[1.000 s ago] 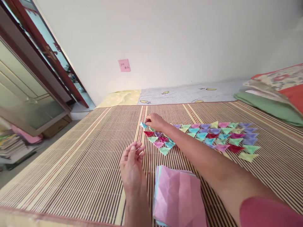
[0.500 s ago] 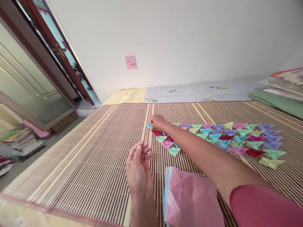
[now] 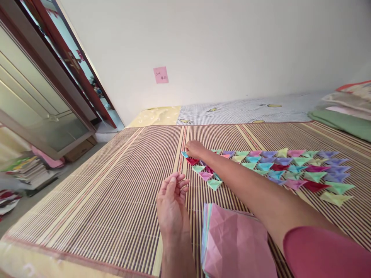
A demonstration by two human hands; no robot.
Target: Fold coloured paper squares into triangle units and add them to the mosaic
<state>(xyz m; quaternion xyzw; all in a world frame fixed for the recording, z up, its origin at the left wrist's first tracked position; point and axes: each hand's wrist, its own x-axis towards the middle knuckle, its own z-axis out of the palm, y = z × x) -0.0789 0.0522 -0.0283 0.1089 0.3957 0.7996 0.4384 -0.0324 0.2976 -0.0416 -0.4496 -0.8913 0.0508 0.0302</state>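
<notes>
Rows of small folded paper pieces in many colours lie on a striped bamboo mat point(image 3: 116, 193). My right hand point(image 3: 194, 150) reaches to the far left end of the rows, fingers curled at a small blue folded piece point(image 3: 184, 154); its fingertips are hidden, so its grip is unclear. Just in front of it is a red folded piece point(image 3: 192, 161). My left hand point(image 3: 173, 200) is raised palm up, fingers loosely bent and apart, holding nothing. To its right lies a stack of creased paper sheets point(image 3: 237, 243), pink on top.
Folded cloths point(image 3: 344, 116) are piled at the far right. A pink note point(image 3: 160, 75) is on the wall behind the mat. At the left are a glass-panelled door point(image 3: 37, 96) and a stack of books point(image 3: 27, 170).
The view has shifted slightly. Both hands keep nearly the same pose and place over the mat, and the folded pieces keep their arrangement.
</notes>
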